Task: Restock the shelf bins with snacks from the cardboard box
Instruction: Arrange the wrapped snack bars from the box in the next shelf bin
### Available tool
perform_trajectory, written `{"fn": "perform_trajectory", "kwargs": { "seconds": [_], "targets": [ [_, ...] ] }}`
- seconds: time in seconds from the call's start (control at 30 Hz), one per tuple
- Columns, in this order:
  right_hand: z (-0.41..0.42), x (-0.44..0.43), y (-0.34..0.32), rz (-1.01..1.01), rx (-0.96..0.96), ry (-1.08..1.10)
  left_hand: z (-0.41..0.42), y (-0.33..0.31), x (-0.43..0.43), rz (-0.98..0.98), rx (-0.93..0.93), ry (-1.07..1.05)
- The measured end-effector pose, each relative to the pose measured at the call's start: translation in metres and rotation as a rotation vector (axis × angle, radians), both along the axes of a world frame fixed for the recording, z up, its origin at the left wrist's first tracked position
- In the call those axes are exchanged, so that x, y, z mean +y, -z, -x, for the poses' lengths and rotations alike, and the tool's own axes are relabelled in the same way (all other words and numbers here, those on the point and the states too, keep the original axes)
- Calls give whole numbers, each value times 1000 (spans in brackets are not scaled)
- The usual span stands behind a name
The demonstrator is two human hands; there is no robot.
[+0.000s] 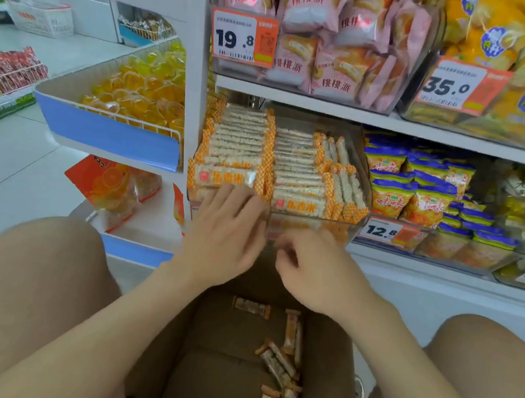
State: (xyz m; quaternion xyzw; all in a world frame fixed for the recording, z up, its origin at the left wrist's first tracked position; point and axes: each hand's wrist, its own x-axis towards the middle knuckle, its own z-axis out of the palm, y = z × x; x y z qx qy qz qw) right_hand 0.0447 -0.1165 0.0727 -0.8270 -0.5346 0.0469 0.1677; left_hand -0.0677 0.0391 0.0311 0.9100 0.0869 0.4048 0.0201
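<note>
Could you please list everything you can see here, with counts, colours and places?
clear bin: one, transparent, middle shelf
snack bars: many, orange-and-white, stacked inside it
cardboard box: one, brown, bottom centre
loose bars: several, orange-and-white, inside box
pie packets: many, pink, upper shelf
blue-topped packets: many, blue-and-orange, right of bin
jelly cups: many, yellow-orange, left wire basket
left grip: one, fingers straight, on front bars
right grip: one, fingers curled, at bin front, contents unclear

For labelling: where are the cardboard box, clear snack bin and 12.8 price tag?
cardboard box (222, 371), head view, bare inner floor
clear snack bin (316, 228), head view, front wall
12.8 price tag (381, 231), head view, printed digits
</note>
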Motion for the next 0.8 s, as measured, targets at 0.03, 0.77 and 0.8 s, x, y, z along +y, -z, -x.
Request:
{"fn": "perform_trajectory", "kwargs": {
  "seconds": [0.03, 0.77, 0.8],
  "targets": [
    [1, -6, 2, 192, 17, -32, 2, 10, -11, 41, 132, 68],
    [-32, -52, 212, 511, 193, 228, -65, 319, -90, 392, 1451, 153],
    [-34, -51, 217, 469, 190, 257, -69, 328, -90, 357, 1471, 164]
  ]
}}
